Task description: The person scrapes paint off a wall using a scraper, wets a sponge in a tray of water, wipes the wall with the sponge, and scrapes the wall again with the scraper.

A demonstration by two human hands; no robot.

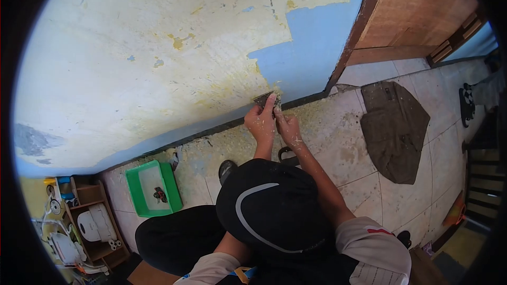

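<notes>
Both hands are together at the low part of the wall (211, 63), where scraped pale and yellow patches meet blue paint. My left hand (260, 122) is closed on a flat dark scraper (265, 98), its thumb lying along the tool. Beside it on the right, my right hand (288, 126) is wrapped round the lower part of the same scraper, with flakes stuck to the skin. The blade touches the wall at the edge of the blue paint. A black cap (274, 206) covers the view below the forearms.
Paint flakes litter the tiled floor (343, 126). A green tray (170, 184) with a small dark object stands at the left, near a wooden shelf (87, 195). A brown cloth (393, 132) lies right. Another person's foot (467, 105) shows at the far right.
</notes>
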